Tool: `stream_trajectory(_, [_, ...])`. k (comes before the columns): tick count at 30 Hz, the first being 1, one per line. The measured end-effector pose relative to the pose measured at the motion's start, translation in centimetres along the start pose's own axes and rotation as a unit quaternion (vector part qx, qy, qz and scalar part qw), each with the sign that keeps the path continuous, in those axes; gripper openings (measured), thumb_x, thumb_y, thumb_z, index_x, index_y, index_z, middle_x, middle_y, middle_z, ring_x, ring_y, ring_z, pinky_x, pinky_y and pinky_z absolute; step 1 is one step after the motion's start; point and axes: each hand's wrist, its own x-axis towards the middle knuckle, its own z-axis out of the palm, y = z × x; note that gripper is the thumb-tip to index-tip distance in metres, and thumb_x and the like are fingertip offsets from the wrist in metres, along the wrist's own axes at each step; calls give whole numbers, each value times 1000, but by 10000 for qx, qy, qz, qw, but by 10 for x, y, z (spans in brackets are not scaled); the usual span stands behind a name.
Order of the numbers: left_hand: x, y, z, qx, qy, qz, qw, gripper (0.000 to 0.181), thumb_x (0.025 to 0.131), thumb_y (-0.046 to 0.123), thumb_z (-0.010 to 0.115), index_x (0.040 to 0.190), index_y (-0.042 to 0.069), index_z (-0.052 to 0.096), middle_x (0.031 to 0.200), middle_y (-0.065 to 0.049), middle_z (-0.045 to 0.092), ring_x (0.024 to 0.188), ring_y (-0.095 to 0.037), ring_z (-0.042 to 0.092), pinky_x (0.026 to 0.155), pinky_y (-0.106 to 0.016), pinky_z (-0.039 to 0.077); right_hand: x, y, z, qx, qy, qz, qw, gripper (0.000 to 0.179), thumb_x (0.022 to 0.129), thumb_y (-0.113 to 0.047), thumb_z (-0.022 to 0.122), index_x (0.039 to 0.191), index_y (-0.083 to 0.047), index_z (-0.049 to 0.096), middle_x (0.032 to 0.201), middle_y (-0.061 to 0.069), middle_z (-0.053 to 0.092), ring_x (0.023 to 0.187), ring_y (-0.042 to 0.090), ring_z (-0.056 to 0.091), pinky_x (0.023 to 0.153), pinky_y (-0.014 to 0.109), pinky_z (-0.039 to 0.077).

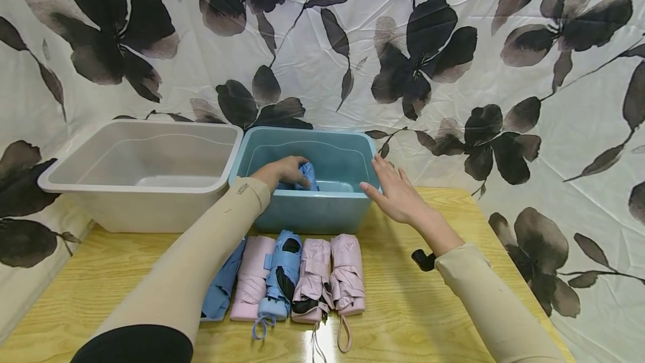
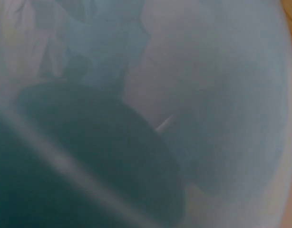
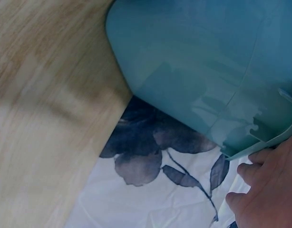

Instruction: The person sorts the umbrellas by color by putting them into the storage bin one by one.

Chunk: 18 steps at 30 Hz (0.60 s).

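Inside the teal bin (image 1: 322,214), my left hand (image 1: 284,171) grips a blue folded umbrella (image 1: 308,177), which is partly hidden by the fingers and the front rim. More blue shows below that hand, too covered to tell apart. My right hand (image 1: 395,192) rests with straight fingers against the bin's right rim; in the right wrist view its fingers (image 3: 253,175) lie along the rim. In front of the bin several folded umbrellas lie in a row: a blue one (image 1: 224,284) half behind the left forearm, a pink one (image 1: 252,282), another blue one (image 1: 284,273), and two more pink ones.
A light grey bin (image 1: 136,189) stands left of the teal one, their rims touching. Both sit on a wooden table (image 1: 403,307) before a floral cloth (image 1: 342,71). The left wrist view is blurred, filled mostly by a teal surface.
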Motion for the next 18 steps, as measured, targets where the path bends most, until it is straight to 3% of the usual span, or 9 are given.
stream_trajectory(10, [0,0,1,-54,-276,188,9994,70,103,27,65,161,2,34,166,-24,30,152,-39,30,123,-49,29,-1,0,-1,-15,-14,15,10000,86,108,-62,34,166,-1,14,174,15,5,159,39,7,124,63,1])
stream_trajectory(18, [-3,0,0,-79,-165,255,9995,69,104,27,65,161,4,35,165,-23,32,151,-39,32,122,-49,31,-1,-1,-1,-30,-7,-6,10000,84,108,-60,35,166,-3,12,174,14,6,158,40,10,124,64,2])
